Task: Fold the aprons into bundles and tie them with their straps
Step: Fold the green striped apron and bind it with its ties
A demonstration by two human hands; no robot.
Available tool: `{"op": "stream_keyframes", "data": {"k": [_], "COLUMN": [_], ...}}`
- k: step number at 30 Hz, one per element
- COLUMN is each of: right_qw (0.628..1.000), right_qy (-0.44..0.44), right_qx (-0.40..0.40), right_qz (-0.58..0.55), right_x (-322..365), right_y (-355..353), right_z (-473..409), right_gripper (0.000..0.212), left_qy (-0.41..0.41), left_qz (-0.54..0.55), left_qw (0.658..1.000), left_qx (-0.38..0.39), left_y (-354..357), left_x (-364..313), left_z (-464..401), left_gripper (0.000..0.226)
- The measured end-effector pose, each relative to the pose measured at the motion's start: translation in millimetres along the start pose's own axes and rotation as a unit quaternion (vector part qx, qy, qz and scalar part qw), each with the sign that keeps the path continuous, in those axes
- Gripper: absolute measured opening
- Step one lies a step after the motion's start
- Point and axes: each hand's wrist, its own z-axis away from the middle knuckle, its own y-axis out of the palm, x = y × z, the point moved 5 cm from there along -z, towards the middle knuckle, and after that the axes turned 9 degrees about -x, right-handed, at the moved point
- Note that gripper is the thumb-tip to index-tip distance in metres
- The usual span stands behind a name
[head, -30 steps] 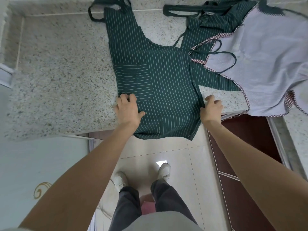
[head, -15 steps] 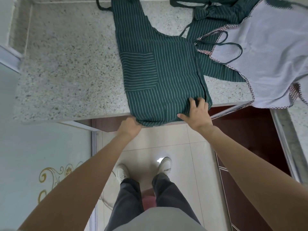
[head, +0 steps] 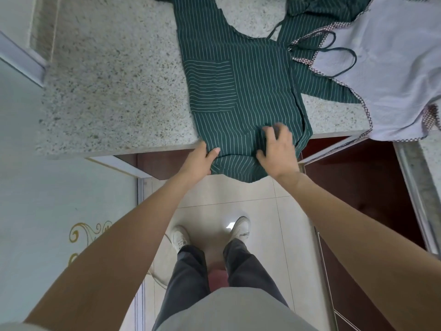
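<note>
At a speckled granite counter [head: 114, 91] above pale floor tiles [head: 238, 201] and dark red cabinet doors [head: 358, 177], a person's left hand [head: 199, 162] pinches the green striped apron [head: 250, 91] at its overhanging hem while the right hand [head: 278, 149], fingers curled, bunches its cloth.

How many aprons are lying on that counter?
3: a green striped apron under both hands at the counter's near edge, another green striped one bunched behind, and a lavender apron overlapping it at right. More may be hidden.

Apron [head: 250, 91] on counter [head: 114, 91]
</note>
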Motion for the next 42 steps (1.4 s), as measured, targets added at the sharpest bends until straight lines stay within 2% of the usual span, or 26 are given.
{"op": "stream_keyframes", "data": {"k": [2,3,5,7,8,10,11,12,14,15,17,20,22,24,26,28,30,31,32,34,35,38,40,42], "right_qw": [0.991,0.983,0.977,0.979,0.980,0.984,0.985,0.986,0.988,0.989,0.989,0.989,0.988,0.987,0.986,0.985,0.986,0.986,0.986,0.982,0.980,0.982,0.986,0.989], "right_qy": [-0.085,-0.112,-0.133,-0.115,-0.104,-0.094,-0.096,-0.102,-0.106,-0.105,-0.101,-0.091,-0.085,-0.072,-0.055,-0.042,-0.034,-0.031,-0.031,-0.051,-0.068,-0.103,-0.104,-0.092], "right_qx": [0.026,0.061,0.118,0.146,0.149,0.132,0.120,0.110,0.097,0.096,0.097,0.104,0.114,0.133,0.150,0.157,0.155,0.154,0.156,0.167,0.172,0.147,0.123,0.114], "right_qz": [-0.104,-0.129,-0.114,-0.085,-0.077,-0.077,-0.075,-0.069,-0.053,-0.047,-0.042,-0.048,-0.052,-0.048,-0.045,-0.049,-0.051,-0.052,-0.057,-0.073,-0.079,-0.064,-0.034,-0.017], "right_x": [23,31,38,37,37,39,41,43,45,45,44,41,37,30,22,13,7,5,4,7,12,29,37,40], "right_y": [0,2,9,11,11,9,8,7,4,2,2,8,15,21,23,24,22,21,20,19,17,16,16,15], "right_z": [13,20,27,25,23,19,18,17,14,13,11,12,13,15,15,11,8,6,5,5,6,9,9,7], "right_gripper": [0.050,0.053,0.069,0.080,0.081,0.073,0.066,0.059,0.048,0.045,0.043,0.045,0.050,0.057,0.063,0.066,0.066,0.066,0.066,0.069,0.071,0.075,0.074,0.068], "left_qy": [0.001,-0.002,0.011,0.061,0.082,0.121,0.147,0.183,0.246,0.261,0.273,0.269,0.242,0.183,0.090,0.006,-0.018,-0.004,0.031,0.133,0.170,0.173,0.131,0.108], "left_qz": [0.036,0.062,0.079,0.041,0.017,-0.066,-0.150,-0.261,-0.453,-0.496,-0.519,-0.498,-0.456,-0.406,-0.331,-0.250,-0.215,-0.223,-0.251,-0.340,-0.353,-0.250,-0.146,-0.101], "left_qw": [0.999,0.998,0.995,0.995,0.995,0.990,0.978,0.947,0.854,0.824,0.803,0.821,0.856,0.893,0.924,0.948,0.957,0.957,0.955,0.929,0.920,0.953,0.980,0.987], "left_qx": [0.012,0.031,0.067,0.065,0.051,0.018,-0.002,-0.027,-0.073,-0.088,-0.103,-0.079,-0.023,0.070,0.167,0.198,0.194,0.183,0.154,0.058,0.017,0.000,0.028,0.063], "left_y": [-3,-4,-5,-10,-12,-16,-18,-19,-18,-16,-12,-5,-1,3,5,4,5,6,5,-1,-3,-8,-9,-10], "left_x": [-11,-16,-24,-32,-35,-44,-50,-57,-72,-77,-80,-75,-68,-59,-50,-45,-39,-37,-38,-43,-45,-45,-46,-49], "left_z": [4,8,18,27,29,31,32,33,39,43,49,49,45,40,41,42,41,38,35,28,25,18,16,18], "left_gripper": [0.028,0.031,0.051,0.063,0.060,0.039,0.028,0.021,0.024,0.030,0.038,0.039,0.033,0.035,0.020,0.005,0.009,0.010,0.011,0.018,0.021,0.017,0.015,0.025]}}
